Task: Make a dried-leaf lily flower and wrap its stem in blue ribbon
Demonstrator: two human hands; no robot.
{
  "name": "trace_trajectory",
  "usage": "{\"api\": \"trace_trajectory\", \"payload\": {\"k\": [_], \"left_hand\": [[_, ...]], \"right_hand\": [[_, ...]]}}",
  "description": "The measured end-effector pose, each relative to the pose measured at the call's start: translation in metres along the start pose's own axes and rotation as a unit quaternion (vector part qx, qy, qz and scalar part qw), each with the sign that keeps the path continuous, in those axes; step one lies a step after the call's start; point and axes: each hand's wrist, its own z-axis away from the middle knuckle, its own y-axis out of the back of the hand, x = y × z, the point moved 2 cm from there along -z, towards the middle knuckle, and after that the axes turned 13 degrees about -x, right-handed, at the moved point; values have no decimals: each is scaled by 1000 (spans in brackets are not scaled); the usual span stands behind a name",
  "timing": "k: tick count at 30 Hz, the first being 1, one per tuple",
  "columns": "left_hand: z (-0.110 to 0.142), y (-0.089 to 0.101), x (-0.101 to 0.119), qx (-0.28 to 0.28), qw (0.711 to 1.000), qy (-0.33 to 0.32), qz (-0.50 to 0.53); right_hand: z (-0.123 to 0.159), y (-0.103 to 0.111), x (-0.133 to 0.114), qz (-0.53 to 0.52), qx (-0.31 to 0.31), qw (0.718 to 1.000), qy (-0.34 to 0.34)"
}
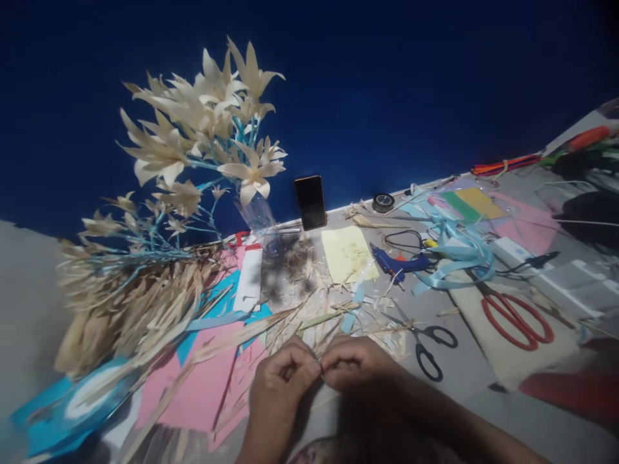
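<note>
Both hands are closed into fine pinches, fingertips meeting low in the view. The left hand [284, 380] curls its index finger over toward the thumb; the right hand [355, 364] meets it tip to tip. Whether a small piece sits between the fingertips cannot be told; the fingers would cover it.

Nearest material: dry husk strips [271, 327], lying on the bench [459, 380] just beyond the hands and away to their left, among pale scraps. Pink sheets [213, 377] lie left of the hands. Black-handled scissors [420, 331] lie right of and just beyond them, blades among scraps. The glue gun [403, 264] lies farther out, to the right, beside a yellow sheet [338, 248]. Pale flowers [254, 173] on blue stems stand beyond the hands, to the left.

Assessment of handling: the close, opposed pinch suits fine fingertip work. Pressure should be light and even, as dry husk probably splits or creases under a hard squeeze. One hand is best kept as the steady anchor while the other makes small adjustments. Shadow falls over the near side of the right hand; tilting the fingertips toward the light would aid inspection. Loose scraps beyond the fingers could snag or mix in.
</note>
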Motion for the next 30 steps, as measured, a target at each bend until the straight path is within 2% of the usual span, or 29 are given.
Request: {"api": "trace_trajectory", "payload": {"k": [4,10,15,18,22,26,30], "left_hand": [[2,-3,4,2,1000,11,-25],[9,5,12,-24,985,24,-171],[14,5,16,-48,972,-3,-230],[15,1,16,-38,968,-28,-246],[17,-7,15,-22,951,-91,-295],[19,-9,16,-13,943,-128,-307],[19,-7,17,2,951,-130,-279]], "right_hand": [[-5,-2,2,-9,13,1000,-8],[2,-8,5,-79,41,991,-101],[10,-8,1,14,68,996,-63],[12,-11,-3,82,34,995,-54],[12,-14,-5,146,-24,988,-35],[12,-15,-2,109,-59,992,-8],[9,-15,-1,55,-39,998,-8]]}}
